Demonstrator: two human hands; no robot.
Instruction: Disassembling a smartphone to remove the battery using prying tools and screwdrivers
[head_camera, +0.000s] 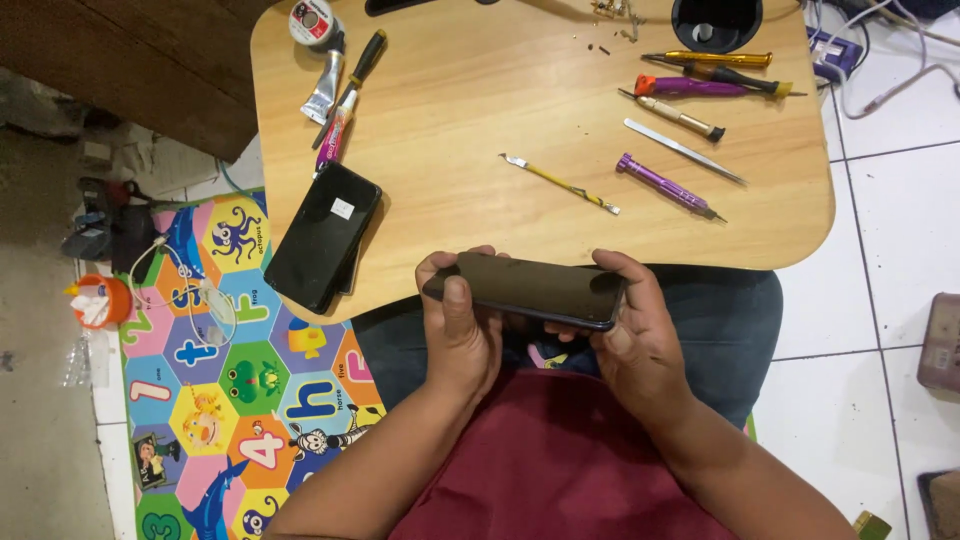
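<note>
The dark phone (530, 288) lies sideways, nine to three o'clock. The left hand (458, 335) fingers grasp one end, the right hand (632, 345) fingers the other.

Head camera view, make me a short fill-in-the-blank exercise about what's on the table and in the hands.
1. Both hands, left hand and right hand, hold one dark ____.
2. The purple screwdriver lies on the ____ table.
3. A second dark phone lies toward the table's ____ edge in the view.

Missing words: phone; wooden; left
</note>
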